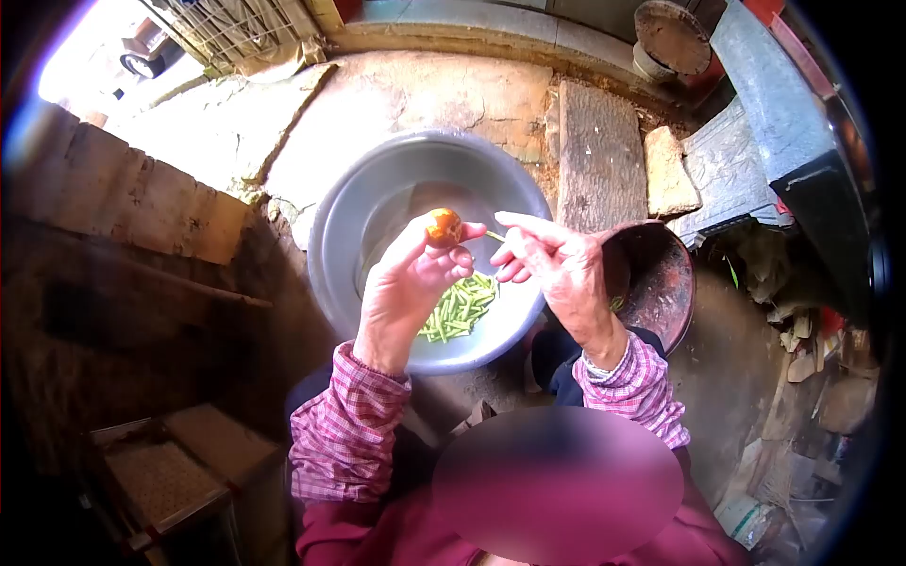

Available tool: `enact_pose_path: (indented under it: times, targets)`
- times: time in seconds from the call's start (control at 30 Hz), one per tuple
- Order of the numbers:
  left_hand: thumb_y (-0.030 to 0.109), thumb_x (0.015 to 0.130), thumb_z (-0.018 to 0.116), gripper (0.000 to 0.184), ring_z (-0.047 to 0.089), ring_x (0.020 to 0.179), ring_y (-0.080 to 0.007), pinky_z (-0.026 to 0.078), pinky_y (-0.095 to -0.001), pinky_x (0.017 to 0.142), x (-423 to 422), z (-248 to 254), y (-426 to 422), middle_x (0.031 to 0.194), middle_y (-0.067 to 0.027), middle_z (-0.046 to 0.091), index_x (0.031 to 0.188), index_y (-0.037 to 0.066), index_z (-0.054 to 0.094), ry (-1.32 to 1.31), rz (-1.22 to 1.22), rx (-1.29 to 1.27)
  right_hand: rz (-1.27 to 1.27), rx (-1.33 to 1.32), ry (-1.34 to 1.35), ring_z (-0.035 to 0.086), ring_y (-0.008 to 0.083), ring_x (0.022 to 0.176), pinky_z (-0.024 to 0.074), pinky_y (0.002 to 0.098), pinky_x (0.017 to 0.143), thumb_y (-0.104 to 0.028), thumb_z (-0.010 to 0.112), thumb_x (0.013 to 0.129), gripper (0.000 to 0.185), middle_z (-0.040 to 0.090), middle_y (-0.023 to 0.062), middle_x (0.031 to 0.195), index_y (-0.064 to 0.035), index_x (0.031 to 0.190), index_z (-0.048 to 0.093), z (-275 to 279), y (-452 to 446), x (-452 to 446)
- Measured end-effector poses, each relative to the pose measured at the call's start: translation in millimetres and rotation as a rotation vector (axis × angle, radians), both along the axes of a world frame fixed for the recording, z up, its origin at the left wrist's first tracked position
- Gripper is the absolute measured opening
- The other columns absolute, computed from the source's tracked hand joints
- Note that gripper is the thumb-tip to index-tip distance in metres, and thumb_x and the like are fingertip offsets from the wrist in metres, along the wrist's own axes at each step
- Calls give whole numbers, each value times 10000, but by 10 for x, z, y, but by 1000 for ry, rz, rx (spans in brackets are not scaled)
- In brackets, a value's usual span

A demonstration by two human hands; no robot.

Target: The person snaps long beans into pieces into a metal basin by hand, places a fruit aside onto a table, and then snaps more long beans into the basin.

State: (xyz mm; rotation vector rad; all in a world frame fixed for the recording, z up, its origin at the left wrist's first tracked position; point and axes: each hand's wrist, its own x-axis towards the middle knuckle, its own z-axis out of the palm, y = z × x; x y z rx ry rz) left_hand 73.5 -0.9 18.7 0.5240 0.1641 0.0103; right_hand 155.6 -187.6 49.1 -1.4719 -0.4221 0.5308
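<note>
Slim green stalk [495,236]: likely light, crisp; hold near ends.
Left fingers [471,230] grasp round orange object [441,227]; right fingers [530,226] pinch stalk.

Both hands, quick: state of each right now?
Left hand: closed, holding a roundish orange object; exact identity unclear.
Right hand: fingers partly curled, thin green stalk at the fingertips; grip can't be told.

The floor [406,99] bears a grey basin [328,250] and plank [599,151].
</note>
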Motion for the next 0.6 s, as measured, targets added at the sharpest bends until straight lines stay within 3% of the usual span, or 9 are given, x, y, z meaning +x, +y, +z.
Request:
enact_pose_path:
  times: [0.1, 0.23, 0.27, 0.57, 0.6]
  targets:
    - [274, 959, 632, 418, 601, 931, -235, 491, -364, 911, -17, 1, -27, 1265, -251, 596, 1270, 5, 555, 55, 17, -52, 12, -14, -18, 678, 127, 798, 567, 251, 716, -78, 583, 980, 290, 715, 120, 920, 53, 1235, 628, -21, 50, -55]
    - [232, 962, 637, 360, 604, 926, -215, 500, -346, 833, -68, -58, -18, 1121, -183, 641, 1230, 3, 560, 181, 92, -212, 19, -12, -53, 674, 123, 812, 569, 252, 721, -56, 581, 975, 287, 715, 117, 925, 62, 1232, 625, -33, 75, -100]
    - [213, 960, 643, 343, 603, 923, -206, 497, -336, 807, -93, -72, -26, 1063, -148, 639, 1216, 1, 560, 183, 92, -193, 17, -21, -75, 672, 119, 797, 563, 247, 715, -51, 593, 967, 289, 718, 108, 908, 60, 1232, 626, -62, 83, -104]
    - [93, 911, 657, 320, 613, 983, -161, 509, -330, 870, -152, -37, -21, 1140, -101, 638, 1203, -10, 578, 75, 64, 96, 83, -31, -151, 563, 40, 728, 497, 207, 661, -55, 648, 943, 330, 656, 13, 808, 38, 1258, 622, -141, 164, -150]
    - [64, 899, 631, 382, 628, 1056, -214, 529, -332, 896, -145, -79, 5, 1198, -131, 626, 1263, -17, 546, 66, 71, 139, 88, -23, -134, 565, 40, 733, 498, 206, 664, -56, 648, 943, 333, 656, 10, 814, 37, 1262, 619, -125, 178, -160]
